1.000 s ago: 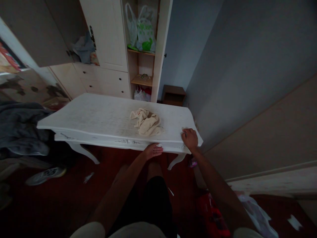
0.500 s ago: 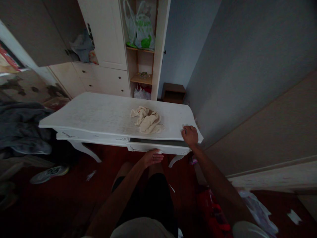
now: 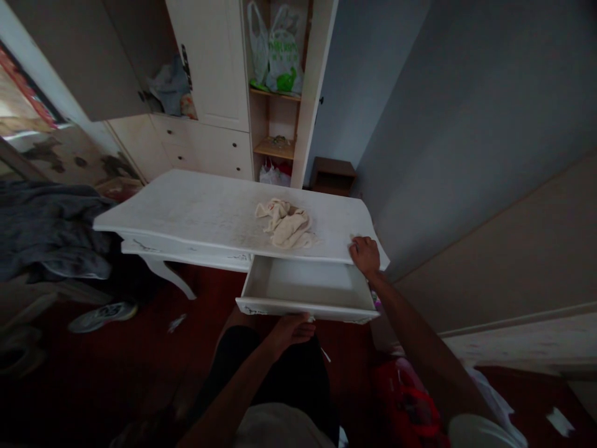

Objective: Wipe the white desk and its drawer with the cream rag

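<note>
A white desk [image 3: 209, 205] with curved legs stands in front of me, and its right-hand drawer [image 3: 308, 283] is pulled well out. Inside, the drawer's pale bottom shows bare. My left hand [image 3: 293, 331] is closed on the small white knob [image 3: 310, 318] at the middle of the drawer front. At the right front corner of the desktop, my right hand [image 3: 366, 254] rests palm down, its fingers bent and pressing on the surface. A crumpled cream cloth [image 3: 289, 227] lies on the desktop among dusty grey smudges, left of my right hand.
Behind the desk are a cream wardrobe [image 3: 209, 74], shelves with plastic bags [image 3: 282, 59], and a small brown cabinet [image 3: 333, 176]. A grey wall [image 3: 466, 155] runs close along the right. On the floor lie a shoe [image 3: 103, 316] and a red bag [image 3: 408, 398]; dark clothing [image 3: 46, 230] is heaped left.
The drawer has slid out towards me from a narrow gap to wide open, my left hand moving back with it. My right hand has stayed on the desk corner. The view has shifted slightly.
</note>
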The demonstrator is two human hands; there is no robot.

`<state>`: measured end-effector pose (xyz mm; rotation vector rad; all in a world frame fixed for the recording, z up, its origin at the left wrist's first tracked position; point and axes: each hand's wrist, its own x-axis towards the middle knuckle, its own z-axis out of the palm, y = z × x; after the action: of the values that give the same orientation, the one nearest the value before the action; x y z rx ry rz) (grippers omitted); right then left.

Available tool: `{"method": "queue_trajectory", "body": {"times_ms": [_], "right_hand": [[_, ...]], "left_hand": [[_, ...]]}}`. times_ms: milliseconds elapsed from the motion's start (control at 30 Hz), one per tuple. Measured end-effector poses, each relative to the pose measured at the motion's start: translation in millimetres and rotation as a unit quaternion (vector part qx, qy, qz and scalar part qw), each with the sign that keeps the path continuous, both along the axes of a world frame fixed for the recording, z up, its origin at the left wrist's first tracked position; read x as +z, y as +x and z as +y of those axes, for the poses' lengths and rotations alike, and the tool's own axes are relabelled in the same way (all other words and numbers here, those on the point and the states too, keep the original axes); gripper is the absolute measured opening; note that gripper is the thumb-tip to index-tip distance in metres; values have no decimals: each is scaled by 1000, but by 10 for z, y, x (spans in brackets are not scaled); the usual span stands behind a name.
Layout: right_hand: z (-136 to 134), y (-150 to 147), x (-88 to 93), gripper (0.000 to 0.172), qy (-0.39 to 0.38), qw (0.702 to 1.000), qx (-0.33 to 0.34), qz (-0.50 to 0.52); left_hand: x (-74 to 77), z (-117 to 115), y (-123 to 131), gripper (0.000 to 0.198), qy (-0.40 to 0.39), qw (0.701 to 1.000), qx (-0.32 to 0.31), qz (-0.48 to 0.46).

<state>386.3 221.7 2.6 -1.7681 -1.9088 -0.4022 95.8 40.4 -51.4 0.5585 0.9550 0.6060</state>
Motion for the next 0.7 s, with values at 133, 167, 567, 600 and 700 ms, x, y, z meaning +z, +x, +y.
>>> {"method": "queue_trajectory", "body": {"times_ms": [133, 167, 567, 600, 700], "right_hand": [[39, 52, -4, 28, -10, 1000, 22, 11], [61, 78, -1, 27, -15, 999, 28, 23], [442, -400, 336, 30, -45, 965, 164, 201], [458, -570, 417, 31, -32, 961, 186, 200], [513, -1121, 684, 38, 5, 951, 265, 162]], "left_hand": [[-50, -223, 19, 61, -20, 999, 36, 4], [-61, -267, 17, 63, -24, 999, 40, 6], [-96, -591, 24, 75, -34, 999, 33, 5], [-112, -608, 49, 76, -40, 999, 35, 12], [-165, -647, 112, 71, -65, 997, 36, 23]]}}
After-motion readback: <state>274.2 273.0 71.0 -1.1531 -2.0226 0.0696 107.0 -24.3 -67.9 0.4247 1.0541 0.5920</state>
